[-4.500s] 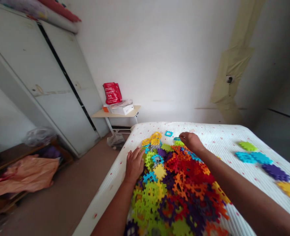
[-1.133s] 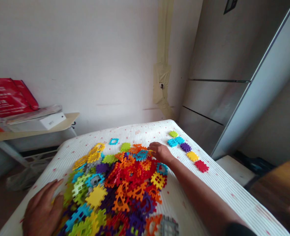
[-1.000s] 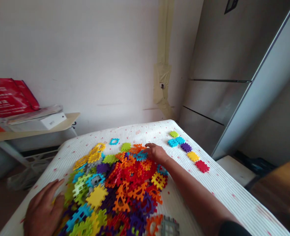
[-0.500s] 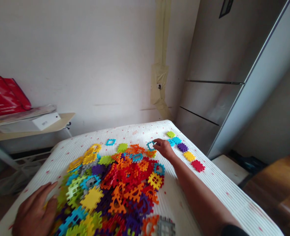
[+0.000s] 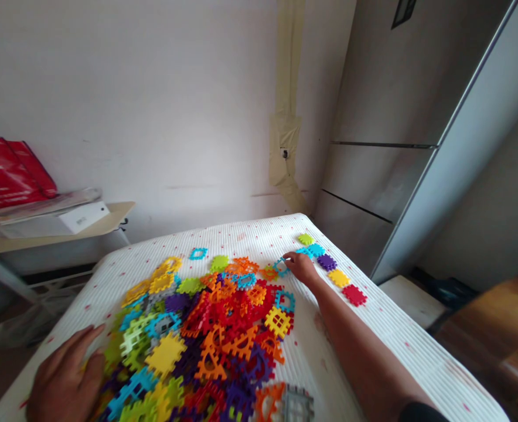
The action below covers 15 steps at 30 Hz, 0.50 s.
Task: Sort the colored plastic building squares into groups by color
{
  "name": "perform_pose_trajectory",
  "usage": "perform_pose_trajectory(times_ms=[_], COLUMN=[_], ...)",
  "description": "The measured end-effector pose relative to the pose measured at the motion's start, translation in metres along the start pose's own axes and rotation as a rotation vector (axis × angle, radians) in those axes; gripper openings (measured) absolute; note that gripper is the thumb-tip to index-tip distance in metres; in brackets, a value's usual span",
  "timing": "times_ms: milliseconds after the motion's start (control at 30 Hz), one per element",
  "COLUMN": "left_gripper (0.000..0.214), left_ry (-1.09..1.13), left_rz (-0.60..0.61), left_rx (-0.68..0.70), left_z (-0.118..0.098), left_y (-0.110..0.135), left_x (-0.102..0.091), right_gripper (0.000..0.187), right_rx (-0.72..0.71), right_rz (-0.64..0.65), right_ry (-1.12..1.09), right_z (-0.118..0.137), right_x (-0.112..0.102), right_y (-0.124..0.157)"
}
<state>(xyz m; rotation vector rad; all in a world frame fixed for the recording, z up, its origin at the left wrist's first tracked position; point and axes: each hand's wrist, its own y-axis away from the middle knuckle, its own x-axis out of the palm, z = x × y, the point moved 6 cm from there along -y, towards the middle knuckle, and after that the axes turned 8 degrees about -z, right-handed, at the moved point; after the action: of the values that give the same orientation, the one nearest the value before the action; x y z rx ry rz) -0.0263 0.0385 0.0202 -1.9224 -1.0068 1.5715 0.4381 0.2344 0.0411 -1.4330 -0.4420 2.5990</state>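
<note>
My right hand [image 5: 300, 265] reaches over the far part of the bed-like white surface, its fingers closed on the edge of a blue open-frame interlocking tile [image 5: 280, 266]. A heap of notched plastic tiles [image 5: 228, 310] in red, orange, purple, yellow, green and blue spreads below it. My left hand [image 5: 68, 372] rests at the heap's left side, fingers stretched and thumb apart, holding nothing. Right of my right hand lies a line of solid tiles: green [image 5: 305, 239], light blue [image 5: 316, 249], purple [image 5: 327, 262], yellow [image 5: 338, 278] and red [image 5: 354, 295].
A white spotted cloth [image 5: 399, 334] covers the surface. A grey refrigerator [image 5: 373, 152] stands behind its right edge. At the left, a small table [image 5: 118, 212] bears a white box [image 5: 83, 217] and a red bag [image 5: 13, 173]. The wall has a taped socket [image 5: 285, 153].
My right hand has moved slightly right and nearer to me, and the blue frame tile has shifted with it. My left hand keeps its place.
</note>
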Motion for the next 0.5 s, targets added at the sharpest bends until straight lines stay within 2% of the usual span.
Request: perform_pose_trajectory(times_ms=[133, 267, 367, 500], left_gripper=[0.047, 0.048, 0.046, 0.047], left_ry=[-0.011, 0.008, 0.007, 0.002], left_rz=[0.004, 0.013, 0.015, 0.065], left_rx=[-0.030, -0.031, -0.062, -0.090], left_z=[-0.001, -0.001, -0.001, -0.007], left_y=[0.000, 0.000, -0.001, -0.004], left_x=[-0.001, 0.000, -0.002, -0.005], right_gripper=[0.029, 0.031, 0.032, 0.039], right_rx=[0.012, 0.037, 0.037, -0.036], right_rz=[-0.095, -0.215, -0.200, -0.127], right_ry=[-0.011, 0.085, 0.157, 0.140], right_z=[-0.001, -0.001, 0.001, 0.011], right_x=[-0.009, -0.020, -0.018, -0.003], right_y=[-0.003, -0.002, 0.002, 0.005])
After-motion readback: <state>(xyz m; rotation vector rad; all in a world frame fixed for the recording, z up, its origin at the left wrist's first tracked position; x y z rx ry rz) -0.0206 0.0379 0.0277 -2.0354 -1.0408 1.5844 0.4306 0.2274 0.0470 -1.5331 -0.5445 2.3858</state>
